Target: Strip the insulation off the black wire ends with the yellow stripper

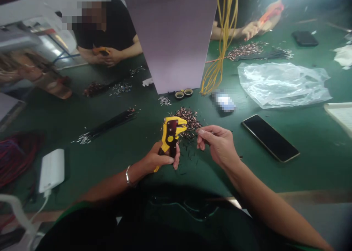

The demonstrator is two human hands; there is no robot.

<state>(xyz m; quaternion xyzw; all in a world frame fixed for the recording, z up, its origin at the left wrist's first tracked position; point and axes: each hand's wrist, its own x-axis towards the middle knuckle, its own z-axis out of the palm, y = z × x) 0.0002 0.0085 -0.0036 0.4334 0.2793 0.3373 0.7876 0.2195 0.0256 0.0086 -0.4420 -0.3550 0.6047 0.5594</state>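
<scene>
My left hand [165, 157] is wrapped round the handles of a yellow and black wire stripper [171, 133], whose jaws point to the right. To the right of those jaws, my right hand [217, 141] is closed in a pinch between thumb and forefinger. What it pinches is too small to make out. A heap of short black and copper wire ends [189, 118] lies behind and beneath the stripper jaws. Small dark scraps are scattered on the green table [132, 170] below it. Left of my hands lies a bundle of black wires [107, 126] with silvery ends.
A phone [271, 138] and a clear plastic bag [284, 83] lie on the right. Yellow wires [224, 38] hang beside an upright panel [176, 38]. Two tape rolls [184, 93] sit at its foot. A white power bank [52, 170] is at left. Two people work across the table.
</scene>
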